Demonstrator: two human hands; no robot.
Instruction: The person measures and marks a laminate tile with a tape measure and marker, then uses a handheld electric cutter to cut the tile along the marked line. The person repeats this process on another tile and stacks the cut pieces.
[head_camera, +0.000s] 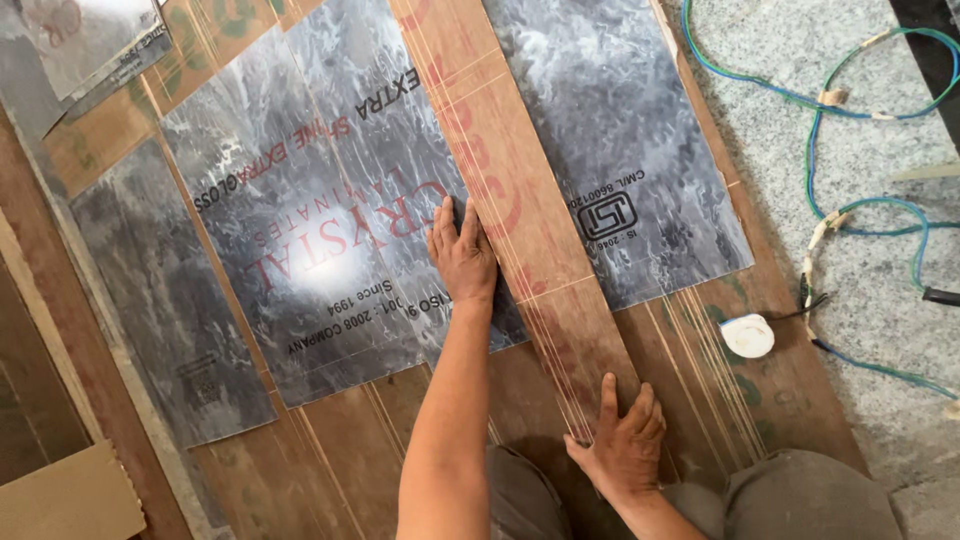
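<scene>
I see the left hand (463, 252) flat, fingers together, palm pressing the grey marbled glossy laminate sheet (310, 200) beside its edge. The right hand (622, 445) lies open, fingers spread, on the near end of the long brown plywood strip (510, 190), gripping nothing. A white tape roll (748, 335) sits to the right.

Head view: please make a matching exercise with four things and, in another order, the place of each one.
Things:
1. left hand
2. right hand
3. white tape roll
4. blue and green wires

Places:
A. on the grey stone floor, at the right
B. flat on the glossy grey laminate sheet
C. at the near end of the narrow brown strip
D. on the brown board, near its right edge

Pairs: 1-B, 2-C, 3-D, 4-A
</scene>
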